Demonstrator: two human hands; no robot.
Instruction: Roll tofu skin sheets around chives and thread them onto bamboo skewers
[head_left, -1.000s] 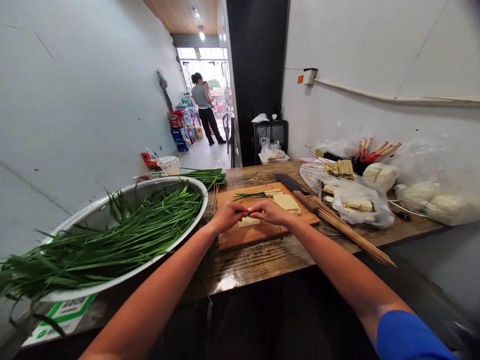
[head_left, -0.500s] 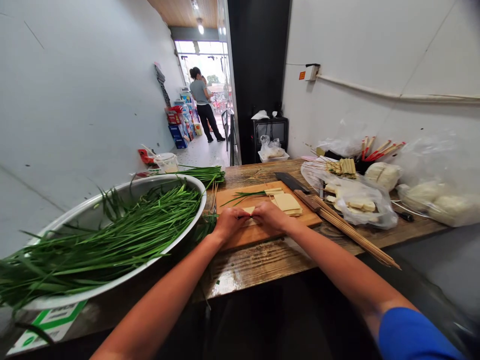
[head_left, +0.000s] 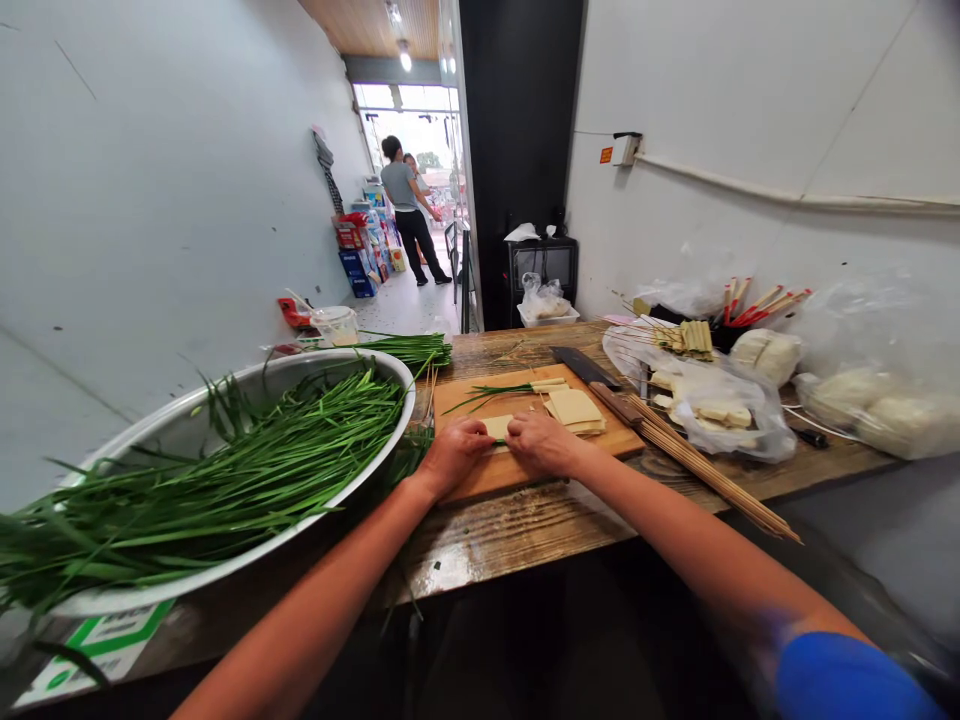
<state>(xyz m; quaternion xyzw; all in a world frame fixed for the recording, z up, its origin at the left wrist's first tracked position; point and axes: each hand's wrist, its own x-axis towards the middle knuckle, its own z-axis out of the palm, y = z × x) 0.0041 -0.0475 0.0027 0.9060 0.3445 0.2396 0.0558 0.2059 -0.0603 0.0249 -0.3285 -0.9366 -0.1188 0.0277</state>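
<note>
On the wooden cutting board (head_left: 480, 487), a pale tofu sheet (head_left: 498, 428) lies between my hands with a few green chives along its near edge. My left hand (head_left: 457, 452) is closed on the sheet's left end, fingertips pinching it. At the other end my right hand (head_left: 541, 442) has its fingers curled down on the same sheet, covering that part. Just beyond my right hand sits a stack of cut tofu sheets (head_left: 574, 408). Behind it are finished rolls (head_left: 549, 385) with chive ends sticking out to the left.
A large metal basin (head_left: 409, 400) heaped with chives (head_left: 315, 450) stands at the left. To the right lie a cleaver (head_left: 585, 366), a bundle of bamboo skewers (head_left: 705, 475) and a plastic bag of tofu pieces (head_left: 712, 400). A person (head_left: 405, 200) stands in the far doorway.
My hands have drawn slightly apart, showing more of the tofu sheet and the green along its edge. The far person's arm has moved outward.
</note>
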